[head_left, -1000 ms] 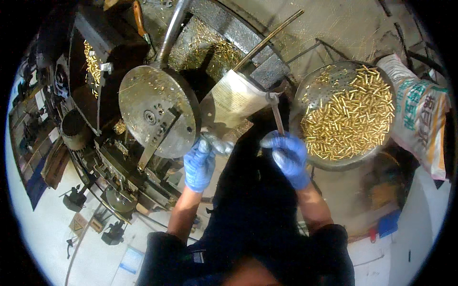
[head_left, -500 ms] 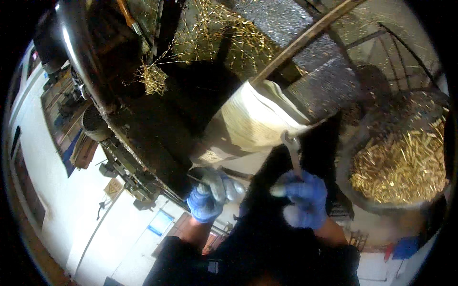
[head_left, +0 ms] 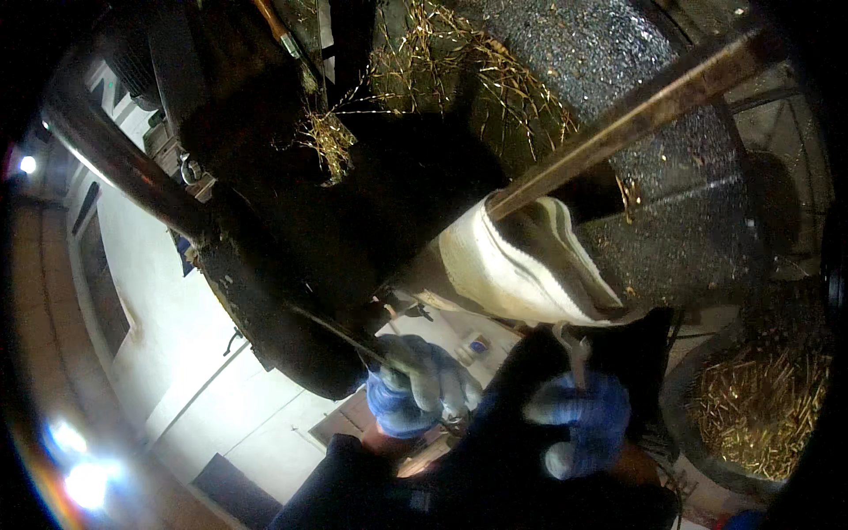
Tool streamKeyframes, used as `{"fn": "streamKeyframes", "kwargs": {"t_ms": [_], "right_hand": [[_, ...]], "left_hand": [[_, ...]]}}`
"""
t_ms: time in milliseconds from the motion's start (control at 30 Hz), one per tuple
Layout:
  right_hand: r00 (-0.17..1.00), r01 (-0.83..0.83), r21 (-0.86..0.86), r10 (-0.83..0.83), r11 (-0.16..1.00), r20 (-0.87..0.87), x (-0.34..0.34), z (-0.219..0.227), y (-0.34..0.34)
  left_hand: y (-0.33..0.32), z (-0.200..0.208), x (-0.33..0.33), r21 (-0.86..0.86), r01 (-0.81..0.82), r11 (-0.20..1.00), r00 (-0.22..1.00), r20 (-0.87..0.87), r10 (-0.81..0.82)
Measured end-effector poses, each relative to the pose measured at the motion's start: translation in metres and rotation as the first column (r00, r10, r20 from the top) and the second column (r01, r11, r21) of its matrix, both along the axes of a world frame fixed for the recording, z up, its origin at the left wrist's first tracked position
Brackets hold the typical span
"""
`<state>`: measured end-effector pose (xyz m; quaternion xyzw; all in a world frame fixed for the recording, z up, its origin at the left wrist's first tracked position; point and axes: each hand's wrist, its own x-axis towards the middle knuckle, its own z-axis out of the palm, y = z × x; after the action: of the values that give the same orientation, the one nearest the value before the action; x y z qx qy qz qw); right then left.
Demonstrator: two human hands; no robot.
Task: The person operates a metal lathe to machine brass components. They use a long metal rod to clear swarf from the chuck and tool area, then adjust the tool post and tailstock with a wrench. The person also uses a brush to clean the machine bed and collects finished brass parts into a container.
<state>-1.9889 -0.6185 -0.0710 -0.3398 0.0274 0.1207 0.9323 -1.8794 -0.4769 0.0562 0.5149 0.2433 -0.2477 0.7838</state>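
Both hands wear blue and pale grey work gloves. My right hand, at the lower right of centre, is closed round a wrench that stands up from the fist, its open jaw uppermost. My left hand is closed, and a thin metal rod slants out of it toward the dark machine edge; its far end lies against the dark background and its kind is unclear. Just beyond both hands hangs a whitish cloth or sack, folded open at the top, with a long metal bar running up from it.
Golden metal shavings tangle over the machine at the top. A round bin of brass-coloured pieces stands at the right. A wooden-handled brush is at the upper left. A curved metal pipe crosses the left side.
The view has shifted and tilted, so the sack and bin sit lower and further right. Both hands keep their grip; the rod in my left hand now shows at greater length.
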Motion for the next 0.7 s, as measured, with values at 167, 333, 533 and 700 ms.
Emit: {"fn": "streamKeyframes", "kwargs": {"t_ms": [167,333,533,700], "right_hand": [[0.998,-0.010,-0.018,0.011,1.000,0.060,0.001,-0.003,-0.004],[1.000,-0.001,0.049,-0.001,0.999,0.031,0.003,-0.001,-0.008],[1.000,-0.027,0.109,0.026,0.994,0.010,0.007,0.004,-0.008],[0.997,-0.050,-0.043,0.052,0.998,0.051,0.005,0.011,-0.012]], "left_hand": [[-0.009,0.002,-0.001,0.095,-0.100,0.990,0.994,-0.033,0.103],[-0.016,0.007,-0.007,0.003,-0.115,0.993,0.990,-0.087,0.115],[-0.030,0.024,-0.014,-0.017,-0.387,0.922,0.917,-0.114,0.383],[-0.019,0.024,-0.019,0.003,-0.236,0.972,0.966,-0.112,0.234]]}}
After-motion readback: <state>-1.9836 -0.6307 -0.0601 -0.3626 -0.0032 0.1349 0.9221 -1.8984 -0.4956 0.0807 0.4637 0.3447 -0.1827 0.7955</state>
